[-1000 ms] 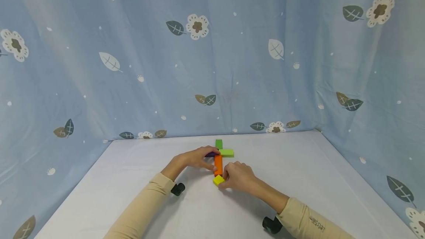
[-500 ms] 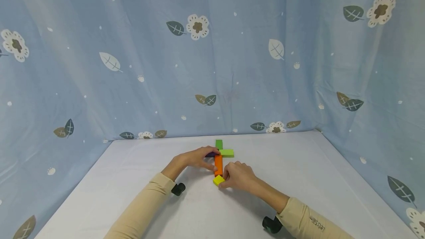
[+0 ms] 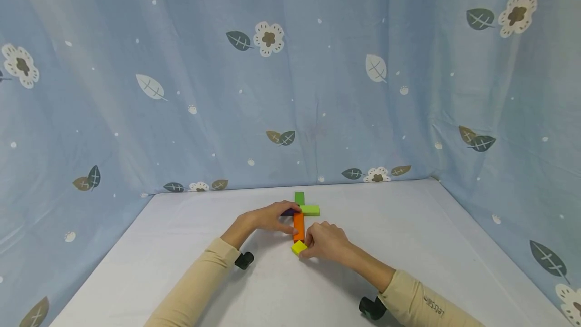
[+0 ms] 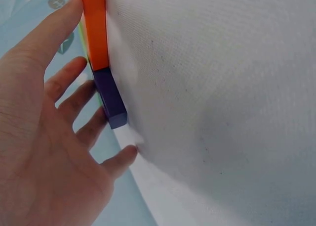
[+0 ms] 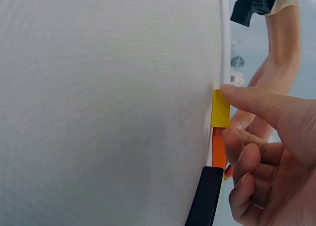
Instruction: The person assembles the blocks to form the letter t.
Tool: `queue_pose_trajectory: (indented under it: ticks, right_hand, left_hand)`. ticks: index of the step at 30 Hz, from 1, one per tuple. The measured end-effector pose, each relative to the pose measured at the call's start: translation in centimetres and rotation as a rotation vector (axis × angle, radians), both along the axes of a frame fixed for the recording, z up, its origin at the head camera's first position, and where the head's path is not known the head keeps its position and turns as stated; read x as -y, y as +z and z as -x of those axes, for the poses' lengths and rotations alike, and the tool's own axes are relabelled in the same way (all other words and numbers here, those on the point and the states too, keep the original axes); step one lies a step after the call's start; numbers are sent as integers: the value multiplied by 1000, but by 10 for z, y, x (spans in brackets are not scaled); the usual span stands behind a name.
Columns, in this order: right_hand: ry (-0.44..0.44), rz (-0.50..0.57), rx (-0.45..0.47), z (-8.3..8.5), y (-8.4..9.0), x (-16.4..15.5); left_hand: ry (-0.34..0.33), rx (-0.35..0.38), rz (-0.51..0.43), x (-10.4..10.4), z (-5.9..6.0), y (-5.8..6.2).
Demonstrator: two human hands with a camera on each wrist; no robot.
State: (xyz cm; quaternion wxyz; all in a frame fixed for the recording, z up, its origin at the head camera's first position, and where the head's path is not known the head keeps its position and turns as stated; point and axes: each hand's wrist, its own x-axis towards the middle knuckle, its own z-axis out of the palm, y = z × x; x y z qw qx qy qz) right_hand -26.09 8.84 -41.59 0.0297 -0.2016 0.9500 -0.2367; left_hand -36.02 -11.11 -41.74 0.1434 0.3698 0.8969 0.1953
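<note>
Flat coloured blocks lie in a cross on the white table: a dark green block at the far end, a light green block to the right, a purple block to the left, an orange block in the middle and a small yellow block nearest me. My left hand rests with relaxed fingers over the purple block, its thumb against the orange block. My right hand pinches the yellow block between thumb and curled forefinger.
Blue flower-and-leaf patterned cloth hangs behind and along both sides of the table. Black wrist camera mounts sit under both beige sleeves. Bare white tabletop spreads to the left and right of the blocks.
</note>
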Motion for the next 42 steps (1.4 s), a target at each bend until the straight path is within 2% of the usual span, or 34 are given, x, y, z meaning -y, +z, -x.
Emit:
queue_pose_trajectory:
  ticks: [19, 32, 36, 42]
  right_hand:
    - [3, 6, 5, -1, -1, -2]
    - [-11, -42, -5, -4, -1, 0]
    - [-13, -45, -17, -4, 3, -1]
    - [-8, 12, -47, -4, 14, -10]
  left_hand:
    - [13, 15, -15, -1, -4, 2]
    - [30, 17, -7, 1, -1, -4]
    - [28, 24, -15, 1, 0, -3]
    - [32, 36, -18, 0, -2, -1]
